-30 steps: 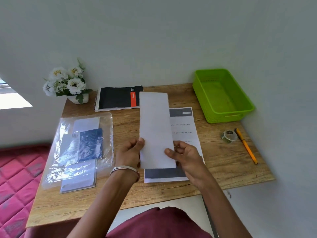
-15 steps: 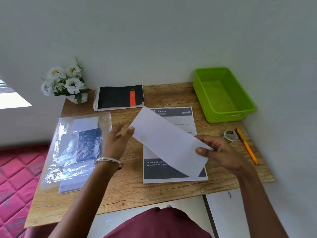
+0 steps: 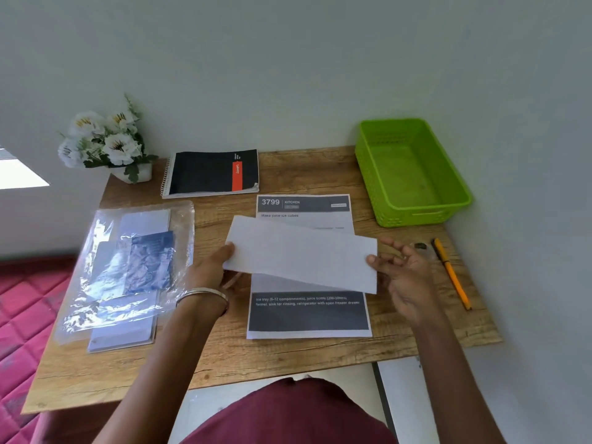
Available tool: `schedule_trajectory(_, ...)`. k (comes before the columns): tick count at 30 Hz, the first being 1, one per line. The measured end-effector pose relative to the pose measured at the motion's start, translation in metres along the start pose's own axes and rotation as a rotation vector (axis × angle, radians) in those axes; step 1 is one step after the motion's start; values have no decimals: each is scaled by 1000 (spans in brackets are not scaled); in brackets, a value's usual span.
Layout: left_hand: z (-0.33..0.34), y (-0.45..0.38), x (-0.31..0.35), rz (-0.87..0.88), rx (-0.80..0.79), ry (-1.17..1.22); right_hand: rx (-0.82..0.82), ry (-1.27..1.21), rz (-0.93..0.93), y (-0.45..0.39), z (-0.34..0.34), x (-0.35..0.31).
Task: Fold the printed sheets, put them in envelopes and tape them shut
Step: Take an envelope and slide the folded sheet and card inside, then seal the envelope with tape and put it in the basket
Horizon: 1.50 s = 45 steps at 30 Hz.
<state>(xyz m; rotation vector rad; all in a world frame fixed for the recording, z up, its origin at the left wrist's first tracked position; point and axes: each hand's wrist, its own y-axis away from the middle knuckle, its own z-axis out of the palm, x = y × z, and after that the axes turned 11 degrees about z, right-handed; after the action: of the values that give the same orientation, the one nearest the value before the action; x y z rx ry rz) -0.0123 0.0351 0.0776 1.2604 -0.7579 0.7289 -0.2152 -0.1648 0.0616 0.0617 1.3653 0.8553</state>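
Observation:
A folded white sheet (image 3: 301,254) hovers crosswise above the desk, blank side up. My left hand (image 3: 211,270) pinches its left end. My right hand (image 3: 402,267) sits at its right end with fingers spread, just touching the edge or slightly off it. Under the folded sheet a flat printed sheet (image 3: 307,312) with dark bands lies on the wooden desk (image 3: 224,357). A clear plastic pack of white and blue envelopes (image 3: 128,270) lies at the left. A small roll of tape (image 3: 422,248) sits behind my right hand, partly hidden.
A green plastic basket (image 3: 413,174) stands at the back right against the wall. An orange pen (image 3: 451,274) lies near the right edge. A black spiral notebook (image 3: 213,173) and a pot of white flowers (image 3: 105,142) are at the back left.
The folded sheet has turned from upright to lying crosswise. My right hand has let go of its end and opened; my left hand still holds the other end.

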Motion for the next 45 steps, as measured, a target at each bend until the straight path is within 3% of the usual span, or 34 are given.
schedule_trajectory(2,0,0,-10,72,38,-133,149,79,-33,-8,-1,10)
schedule_trajectory(5,-6,-3,-23,266,-54,-402,298,230,-135,-20,0,18)
schedule_trajectory(9,-13,-6,-35,531,-82,-970,293,622,-296,-27,0,22)
schedule_trajectory(15,-14,-2,-42,608,-141,-1279,273,1135,-466,-35,-3,40)
schedule_trajectory(18,-13,-1,-41,621,-168,-1341,325,1235,-491,-32,0,46)
schedule_trajectory(23,-14,-2,-52,916,-300,-1538,352,1256,-452,-23,-2,43)
schedule_trajectory(25,-7,-1,-55,975,-321,-1561,389,1233,-436,-20,-7,34)
schedule_trajectory(28,1,4,-55,1039,-376,-1548,592,1176,-501,-13,-25,15)
schedule_trajectory(31,7,10,-53,1058,-472,-1490,746,1279,-465,-11,-45,-3)
schedule_trajectory(34,15,15,-52,1059,-554,-1418,709,1478,-316,-19,-59,-8)
schedule_trajectory(38,23,19,-51,1077,-631,-1353,680,1532,-295,-24,-66,-9)
schedule_trajectory(41,28,22,-50,1104,-673,-1286,629,1449,-297,-22,-62,-11)
schedule_trajectory(45,41,26,-44,1183,-740,-1137,474,1156,-389,-13,-45,-8)
